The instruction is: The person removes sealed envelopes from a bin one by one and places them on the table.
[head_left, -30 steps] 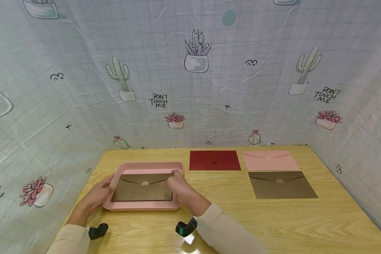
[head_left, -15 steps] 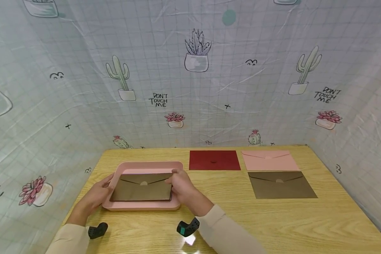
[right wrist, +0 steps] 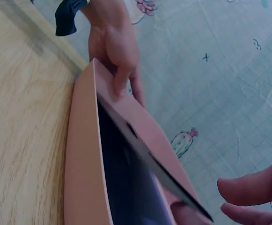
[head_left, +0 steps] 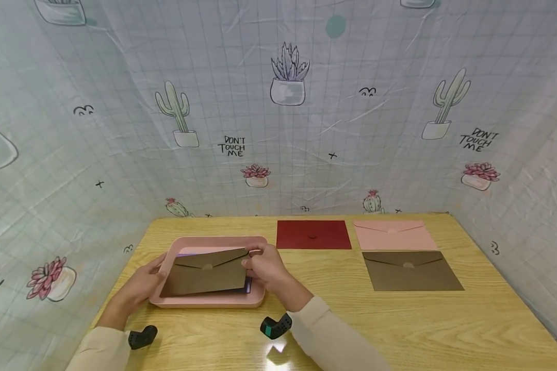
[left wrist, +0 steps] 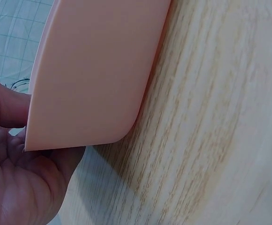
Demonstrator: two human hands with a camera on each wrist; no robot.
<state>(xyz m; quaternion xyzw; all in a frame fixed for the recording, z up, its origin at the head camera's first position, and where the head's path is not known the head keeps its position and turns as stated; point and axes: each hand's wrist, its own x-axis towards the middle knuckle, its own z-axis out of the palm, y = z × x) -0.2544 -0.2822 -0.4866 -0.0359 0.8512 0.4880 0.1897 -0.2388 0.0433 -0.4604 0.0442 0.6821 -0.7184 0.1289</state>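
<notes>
A brown envelope (head_left: 209,273) lies slanted in the pink tray (head_left: 204,303), its right end raised and its left end low. My right hand (head_left: 266,265) holds that raised end, with the thumb over the face near the upper right corner. In the right wrist view a fingertip (right wrist: 185,213) shows under the envelope's lifted edge. Beneath it, a strip of a dark purple-blue flat piece (head_left: 248,286) shows in the tray. My left hand (head_left: 144,283) grips the tray's left wall, thumb on the inner side; the left wrist view shows fingers around the rim.
On the wooden table (head_left: 427,330), a red envelope (head_left: 313,234) lies right of the tray. Farther right, a pink envelope (head_left: 394,237) lies behind a second brown envelope (head_left: 413,273). A cloth printed with cacti (head_left: 288,154) hangs around the table's back and sides.
The brown envelope in the tray has gone from lying flat to tilted, its right end raised by my right hand. The purple-blue piece beneath has come into sight. My left hand stays put.
</notes>
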